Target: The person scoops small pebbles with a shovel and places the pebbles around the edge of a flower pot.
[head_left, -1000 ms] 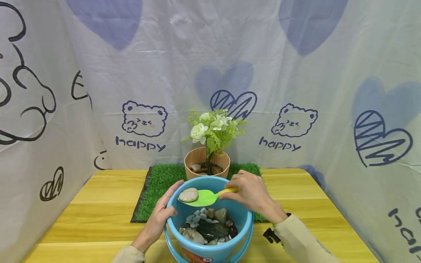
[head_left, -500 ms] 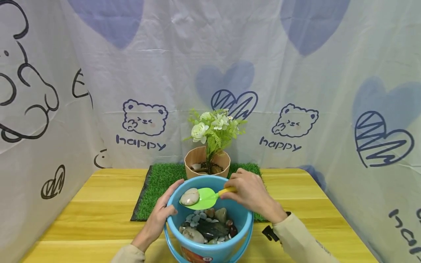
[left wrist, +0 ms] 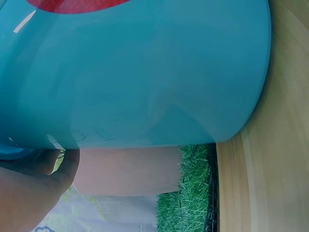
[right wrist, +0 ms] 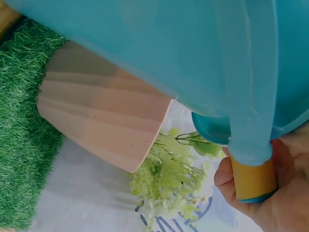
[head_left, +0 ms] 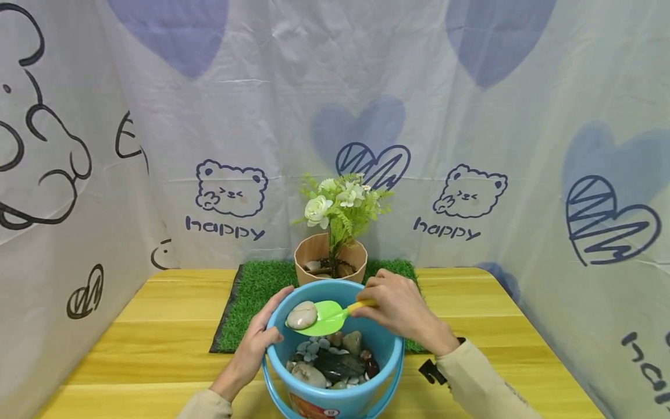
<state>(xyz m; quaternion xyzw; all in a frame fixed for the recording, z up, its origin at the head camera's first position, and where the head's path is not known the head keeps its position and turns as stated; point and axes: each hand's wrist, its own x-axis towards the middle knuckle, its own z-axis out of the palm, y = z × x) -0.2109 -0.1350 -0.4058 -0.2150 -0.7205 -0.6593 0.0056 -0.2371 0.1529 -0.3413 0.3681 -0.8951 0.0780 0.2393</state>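
Setting: wood-grain table [head_left: 131, 355], pale printed curtain [head_left: 293, 75] around it.

Nearest, between the hands: one blue bucket [head_left: 361, 401], upright, handle hanging down its near side.

Left hand [head_left: 253, 340]: gripping the bucket's rim at its left, thumb over the edge.

Right hand [head_left: 396, 305]: fingers closed round the yellow grip [right wrist: 253, 181] of a small green trowel [head_left: 328, 320], blade pointing toward the left hand, above the bucket's opening.

One pale smooth stone [head_left: 302, 315]: on the blade's tip, nearer the left hand.

Assorted stones [head_left: 340, 365], a large dark one among them: inside the bucket, lower than both hands.

Beyond the hands: one artificial-turf mat [head_left: 246, 314]; on it, a tan faceted pot [right wrist: 104, 104] with a white-flowered plant [head_left: 342, 203].
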